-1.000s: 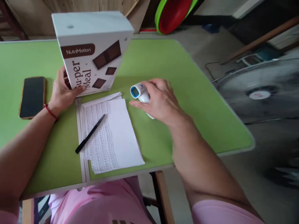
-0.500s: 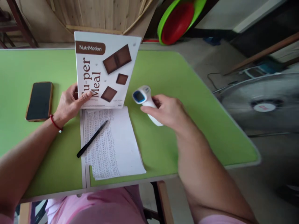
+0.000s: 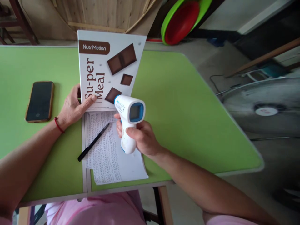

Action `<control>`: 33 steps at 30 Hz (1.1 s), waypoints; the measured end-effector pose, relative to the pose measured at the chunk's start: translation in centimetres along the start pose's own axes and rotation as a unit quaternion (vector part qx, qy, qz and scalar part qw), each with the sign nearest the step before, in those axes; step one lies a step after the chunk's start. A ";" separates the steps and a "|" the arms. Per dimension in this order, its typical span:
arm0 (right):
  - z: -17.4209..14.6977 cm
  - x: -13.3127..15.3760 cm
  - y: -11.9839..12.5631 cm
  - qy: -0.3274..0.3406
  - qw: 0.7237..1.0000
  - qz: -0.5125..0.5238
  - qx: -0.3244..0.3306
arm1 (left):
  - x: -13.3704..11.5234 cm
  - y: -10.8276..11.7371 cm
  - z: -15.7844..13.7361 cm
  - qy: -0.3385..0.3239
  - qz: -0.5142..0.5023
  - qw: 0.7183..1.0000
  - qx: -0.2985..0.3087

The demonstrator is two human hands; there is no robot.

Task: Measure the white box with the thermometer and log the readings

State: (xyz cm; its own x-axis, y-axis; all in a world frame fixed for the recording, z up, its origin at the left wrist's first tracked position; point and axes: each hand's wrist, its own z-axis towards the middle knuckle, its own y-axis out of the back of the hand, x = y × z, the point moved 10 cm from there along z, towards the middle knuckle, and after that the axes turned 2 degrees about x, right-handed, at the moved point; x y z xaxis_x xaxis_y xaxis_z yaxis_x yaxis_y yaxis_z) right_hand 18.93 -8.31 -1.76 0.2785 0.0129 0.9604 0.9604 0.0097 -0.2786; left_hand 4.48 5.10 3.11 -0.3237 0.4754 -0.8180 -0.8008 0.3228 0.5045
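My left hand (image 3: pixel 75 104) is closed on the lower left edge of a white box (image 3: pixel 93 75) with chocolate pieces printed on it, thumb across its front. The box is held tilted up above the table. My right hand (image 3: pixel 142 134) wraps around the handle of a white and blue infrared thermometer (image 3: pixel 127 107). Its nose points at the lower part of the box front, and its small screen faces me; whether it touches the box I cannot tell. Below both hands lies a sheet of handwritten paper (image 3: pixel 105 165), with a black pen (image 3: pixel 93 142) resting on it.
A phone (image 3: pixel 39 101) in a brown case lies left on the green table (image 3: pixel 178 93). On the floor to the right stands a fan (image 3: pixel 264 106). Green and red basins (image 3: pixel 180 23) lean behind the table, and a dark chair (image 3: pixel 20 23) is at back left.
My right hand has brought the thermometer left and nearer to me, turning it so its nose is at the box. The box has shifted very slightly in view, still in my left hand.
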 end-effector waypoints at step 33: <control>1.0 -0.5 -0.3 -0.002 0.997 -0.073 -0.008 | 0.4 -0.2 0.0 -0.006 -0.040 0.999 0.005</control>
State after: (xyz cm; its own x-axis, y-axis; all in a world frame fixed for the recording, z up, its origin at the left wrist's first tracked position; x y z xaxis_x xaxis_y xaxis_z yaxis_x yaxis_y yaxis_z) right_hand 18.46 -7.31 -2.19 0.1359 0.0154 0.9906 0.9907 -0.0038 -0.1359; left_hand 4.49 5.24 2.65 -0.2525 0.4569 -0.8529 -0.8191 0.3683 0.4398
